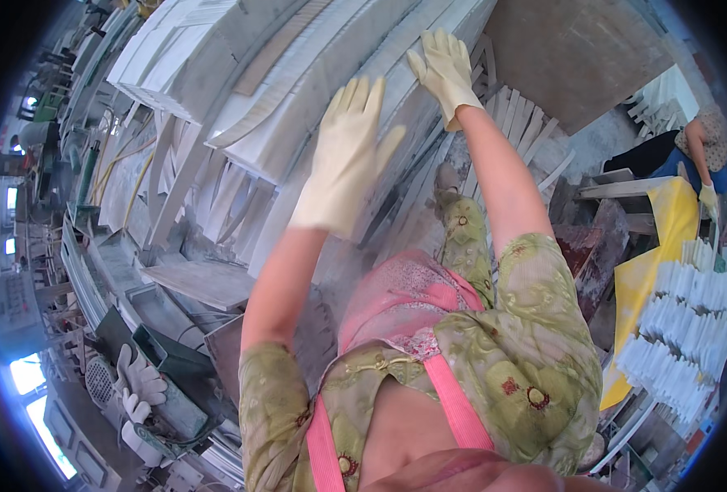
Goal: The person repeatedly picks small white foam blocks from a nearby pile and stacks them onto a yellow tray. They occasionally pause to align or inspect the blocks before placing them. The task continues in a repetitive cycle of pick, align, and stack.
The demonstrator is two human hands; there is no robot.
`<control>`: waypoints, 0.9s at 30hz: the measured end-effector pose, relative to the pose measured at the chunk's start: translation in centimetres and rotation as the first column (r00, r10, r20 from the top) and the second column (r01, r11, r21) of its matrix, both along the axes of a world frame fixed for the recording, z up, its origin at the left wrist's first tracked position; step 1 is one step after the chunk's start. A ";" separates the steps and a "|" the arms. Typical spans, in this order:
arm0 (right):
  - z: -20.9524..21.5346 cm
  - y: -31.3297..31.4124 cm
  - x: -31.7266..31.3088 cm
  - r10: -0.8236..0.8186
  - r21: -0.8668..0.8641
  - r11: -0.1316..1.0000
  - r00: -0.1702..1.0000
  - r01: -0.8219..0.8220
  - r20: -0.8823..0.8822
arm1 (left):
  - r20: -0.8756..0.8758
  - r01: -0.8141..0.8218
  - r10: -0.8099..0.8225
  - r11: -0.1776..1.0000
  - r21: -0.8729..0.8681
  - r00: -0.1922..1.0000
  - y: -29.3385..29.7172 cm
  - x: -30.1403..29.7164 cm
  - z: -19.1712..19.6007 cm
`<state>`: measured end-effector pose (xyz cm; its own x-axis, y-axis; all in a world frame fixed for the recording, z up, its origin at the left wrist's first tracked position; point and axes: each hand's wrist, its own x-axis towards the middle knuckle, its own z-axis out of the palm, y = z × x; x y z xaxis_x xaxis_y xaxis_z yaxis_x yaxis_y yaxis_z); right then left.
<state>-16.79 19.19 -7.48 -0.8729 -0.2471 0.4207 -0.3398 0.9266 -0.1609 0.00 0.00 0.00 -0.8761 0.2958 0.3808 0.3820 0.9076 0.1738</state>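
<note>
Both gloved hands, left hand [349,156] and right hand [443,70], are lying spread flat on the stacked white slabs [314,90]; these are looking heavy, stiff, brittle; gripping long edges is seeming wisest.

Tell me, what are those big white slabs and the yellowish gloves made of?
The white slabs look like cut stone, maybe marble: pale, flat, matte and dusty, with straight sawn edges. The gloves on the left hand and right hand look like thin rubber: smooth, cream-coloured and wrinkled at the cuffs.
</note>
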 end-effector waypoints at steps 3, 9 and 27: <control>-0.8 -0.2 0.0 0.044 0.024 0.999 0.942 -0.039 -0.333 | 0.000 -0.068 0.068 0.998 0.016 0.998 1.0 -4.6 -2.7; -0.9 -0.1 -0.5 0.184 0.001 0.982 0.958 -0.188 -0.221 | -0.061 -0.014 0.015 1.000 0.013 0.998 0.5 -5.7 -6.3; -4.8 4.6 8.9 -0.103 -0.416 0.903 0.881 -0.112 -0.462 | -0.158 0.109 -0.117 0.992 -0.059 0.981 -1.2 -7.9 -8.1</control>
